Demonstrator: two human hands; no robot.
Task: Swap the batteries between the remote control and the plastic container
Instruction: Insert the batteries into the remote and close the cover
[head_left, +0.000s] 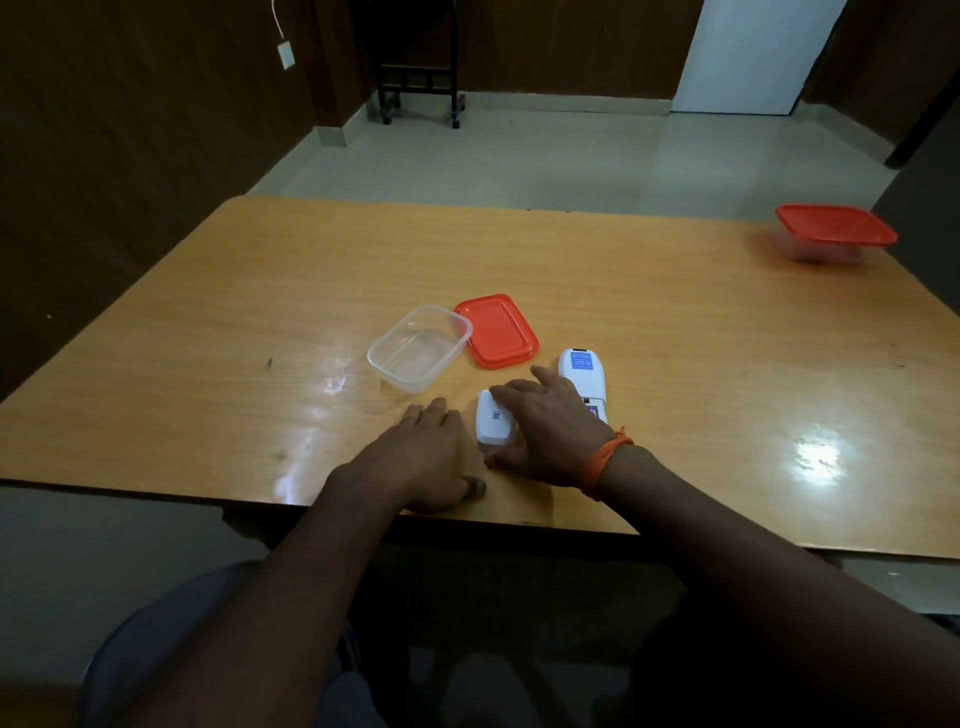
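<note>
Nearest, the battery cover (493, 420) lying on the table (208, 332) is touched by the right hand (553, 423), left hand (434, 449) flat, both grips released; it should be pinched at its edges, then slid onto the remote control (583, 375), container (418, 347) seemingly empty.

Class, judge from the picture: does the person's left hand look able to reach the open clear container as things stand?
Probably yes. The left hand lies flat on the table, and the open clear container sits just ahead of it with only bare tabletop between. The red lid lies off to the side.
</note>
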